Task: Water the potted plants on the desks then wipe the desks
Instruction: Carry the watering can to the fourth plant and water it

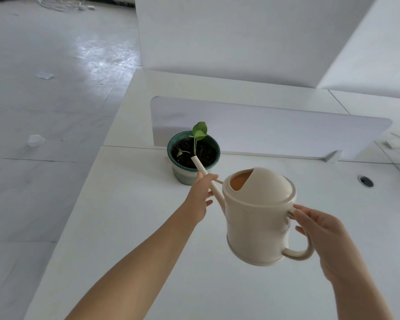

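A cream watering can [256, 218] hangs tilted above the white desk [125, 227]. My right hand [321, 236] grips its handle from the right. My left hand [200, 197] holds the long thin spout, whose tip sits over the dark soil of a green pot [187, 174]. The pot stands at the back of the desk and holds a small plant [199, 132] with a few green leaves. No water stream is visible at the spout tip.
A low white divider panel [286, 132] runs behind the pot. A round cable hole [365, 181] sits at the desk's right. Left of the desk is grey tiled floor with a clear plastic cup [35, 140] and a scrap of paper [44, 76].
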Action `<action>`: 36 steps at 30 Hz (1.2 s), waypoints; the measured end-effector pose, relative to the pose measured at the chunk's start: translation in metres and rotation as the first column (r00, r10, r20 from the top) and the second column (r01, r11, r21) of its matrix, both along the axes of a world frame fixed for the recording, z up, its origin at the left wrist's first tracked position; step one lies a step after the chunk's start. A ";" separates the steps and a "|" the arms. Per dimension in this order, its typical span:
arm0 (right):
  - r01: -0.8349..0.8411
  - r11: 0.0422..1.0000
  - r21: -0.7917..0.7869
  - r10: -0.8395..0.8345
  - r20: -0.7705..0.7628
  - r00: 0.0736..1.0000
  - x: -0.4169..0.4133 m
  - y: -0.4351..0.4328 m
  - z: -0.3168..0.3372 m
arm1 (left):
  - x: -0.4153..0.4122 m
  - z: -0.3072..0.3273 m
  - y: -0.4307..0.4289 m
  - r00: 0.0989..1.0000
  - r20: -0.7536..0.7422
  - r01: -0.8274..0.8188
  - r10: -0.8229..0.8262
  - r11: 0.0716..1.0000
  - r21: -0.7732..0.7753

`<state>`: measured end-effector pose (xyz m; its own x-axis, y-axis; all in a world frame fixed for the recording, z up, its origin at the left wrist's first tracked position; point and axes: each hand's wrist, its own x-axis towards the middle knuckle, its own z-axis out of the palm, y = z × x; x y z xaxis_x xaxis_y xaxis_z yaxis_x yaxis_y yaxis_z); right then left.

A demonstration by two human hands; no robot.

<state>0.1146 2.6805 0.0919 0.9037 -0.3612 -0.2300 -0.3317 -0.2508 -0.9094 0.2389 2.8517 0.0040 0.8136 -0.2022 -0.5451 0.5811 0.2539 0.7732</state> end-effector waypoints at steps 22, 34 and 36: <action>-0.004 1.000 -0.004 0.004 0.109 0.994 0.013 0.005 0.012 | 0.013 0.004 0.003 0.999 -0.013 -0.046 0.045 0.992 -0.118; -0.012 1.000 0.005 0.011 0.059 0.998 0.001 0.017 -0.003 | 0.001 0.010 0.020 0.995 0.008 -0.094 0.095 0.992 -0.082; 0.011 0.999 0.036 -0.012 0.038 0.999 -0.011 0.016 -0.006 | -0.009 0.009 0.019 0.996 0.012 -0.092 0.094 0.992 -0.085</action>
